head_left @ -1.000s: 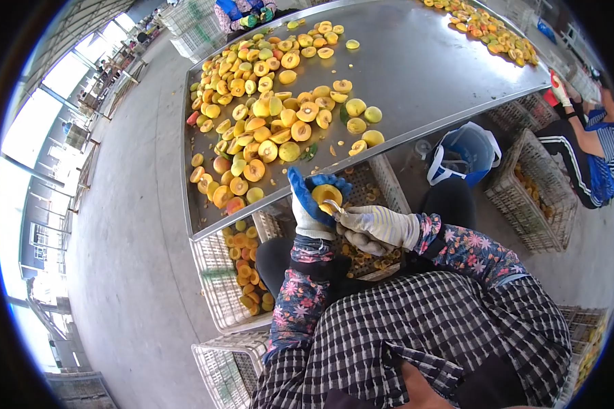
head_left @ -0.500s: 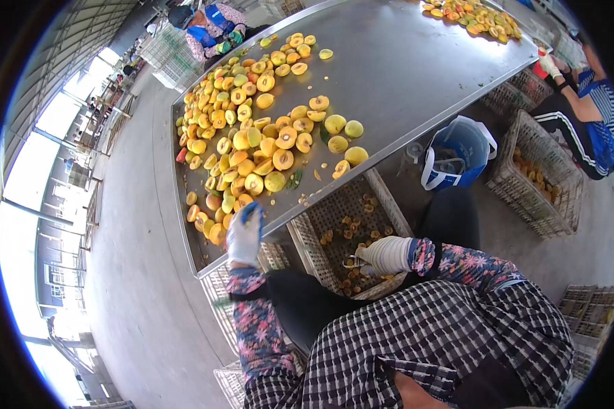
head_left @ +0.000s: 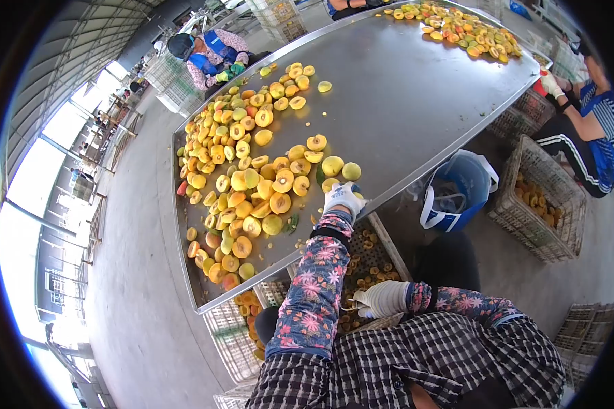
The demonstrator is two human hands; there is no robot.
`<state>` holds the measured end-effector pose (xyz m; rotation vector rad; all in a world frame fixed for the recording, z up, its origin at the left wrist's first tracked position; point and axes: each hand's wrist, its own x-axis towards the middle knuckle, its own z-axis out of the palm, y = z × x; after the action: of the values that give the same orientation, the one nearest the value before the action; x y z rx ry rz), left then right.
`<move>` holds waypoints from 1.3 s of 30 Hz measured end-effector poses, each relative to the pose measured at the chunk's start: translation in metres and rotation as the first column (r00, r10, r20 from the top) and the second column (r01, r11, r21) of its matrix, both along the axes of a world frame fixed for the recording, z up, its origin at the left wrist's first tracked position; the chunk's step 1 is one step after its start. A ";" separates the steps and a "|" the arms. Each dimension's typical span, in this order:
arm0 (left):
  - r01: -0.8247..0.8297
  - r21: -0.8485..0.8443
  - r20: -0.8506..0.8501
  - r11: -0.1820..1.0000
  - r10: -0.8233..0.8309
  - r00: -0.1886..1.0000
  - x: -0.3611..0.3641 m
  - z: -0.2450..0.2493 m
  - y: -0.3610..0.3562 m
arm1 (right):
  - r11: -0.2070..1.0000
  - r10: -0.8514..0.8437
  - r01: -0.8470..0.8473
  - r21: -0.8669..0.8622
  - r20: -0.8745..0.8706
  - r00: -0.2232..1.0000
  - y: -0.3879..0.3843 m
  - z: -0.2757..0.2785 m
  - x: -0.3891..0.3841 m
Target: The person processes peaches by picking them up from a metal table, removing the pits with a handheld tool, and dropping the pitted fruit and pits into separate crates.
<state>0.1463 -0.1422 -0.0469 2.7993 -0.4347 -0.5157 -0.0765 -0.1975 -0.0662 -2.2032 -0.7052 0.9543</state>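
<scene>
Clamping a small metal tool (head_left: 351, 305) in the striped, pale-gloved right hand (head_left: 385, 298), above a plastic lattice crate (head_left: 390, 251). Touching yellow fruit (head_left: 329, 185) at the grey metal table (head_left: 396, 88)'s edge with the white-and-blue-gloved left hand (head_left: 346, 198); cannot tell whether gripping. Spread farther across: halved yellow-orange fruit (head_left: 280, 203).

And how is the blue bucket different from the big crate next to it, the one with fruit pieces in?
The blue bucket has a round opening, but the crate is a long box. The bucket's sides look solid, while the crate's are full of little holes. The bucket is blue with white handles; the crate is grayish. Both are open on top.
</scene>
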 end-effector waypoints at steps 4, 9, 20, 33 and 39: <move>-0.069 -0.099 -0.010 0.993 0.069 0.998 0.007 -0.009 0.037 | 1.000 0.007 -0.007 -0.015 0.023 1.000 0.000 0.010 -0.001; -0.389 -0.918 -0.356 0.082 0.267 0.896 0.003 -0.029 0.135 | 1.000 -0.002 0.003 -0.017 0.028 1.000 0.003 0.007 -0.002; -0.474 -0.609 -0.525 -0.635 -0.126 0.842 -0.128 0.047 0.179 | 0.792 -0.508 0.294 0.535 0.312 0.803 0.038 0.081 0.025; -0.144 -0.902 -0.288 -0.408 0.316 0.904 -0.172 0.055 0.155 | 0.890 -0.436 0.202 0.409 0.634 0.639 0.080 0.065 0.030; -0.172 -0.868 -0.339 -0.466 0.302 0.891 -0.169 0.044 0.156 | 0.941 -0.311 0.145 0.305 0.620 0.720 0.071 0.085 0.034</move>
<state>-0.0227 0.0133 -0.0029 0.8908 -0.0143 0.2070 -0.0427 -0.1266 0.0192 -2.3256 -0.7716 -0.0843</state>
